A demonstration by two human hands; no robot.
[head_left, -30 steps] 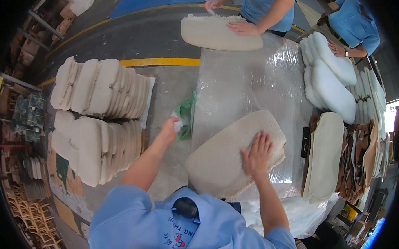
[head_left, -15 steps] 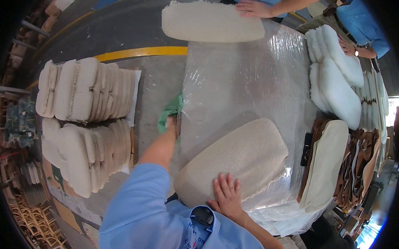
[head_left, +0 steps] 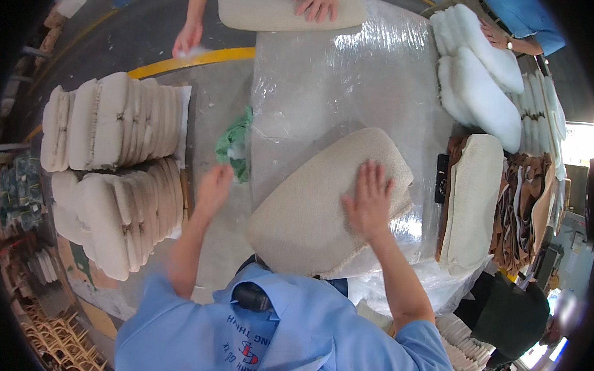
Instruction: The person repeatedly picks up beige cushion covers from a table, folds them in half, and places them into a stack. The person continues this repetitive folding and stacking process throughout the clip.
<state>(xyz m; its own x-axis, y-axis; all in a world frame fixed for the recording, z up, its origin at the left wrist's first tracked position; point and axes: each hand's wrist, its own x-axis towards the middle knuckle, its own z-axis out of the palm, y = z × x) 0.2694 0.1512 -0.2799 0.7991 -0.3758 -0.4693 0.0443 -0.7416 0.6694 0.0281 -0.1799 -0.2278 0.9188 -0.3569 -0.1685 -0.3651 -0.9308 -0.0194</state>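
A beige fabric cushion cover with a padded, rounded shape (head_left: 310,192) lies slantwise on the plastic-wrapped table (head_left: 300,94) in front of me. My right hand (head_left: 370,201) rests flat on its right part, fingers spread and holding nothing. Off the table's left edge is my left hand (head_left: 215,186), slightly blurred, with its fingers curled together; whatever may be in them is hidden. Just beyond it, a green bag (head_left: 232,141) hangs at the table's side, with something whitish at its opening.
Beige cushions stand stacked at left (head_left: 119,124). Across the table, a co-worker's hand presses another beige cushion (head_left: 277,11). White fluffy pads (head_left: 486,94), a pale cushion piece (head_left: 473,201) and brown folded material (head_left: 522,213) lie along the right. A dark phone-like object (head_left: 442,179) sits beside them.
My left hand has come out of the green bag toward me. My right hand has moved up and right along the cushion. The co-worker's other hand now reaches out at the far left.
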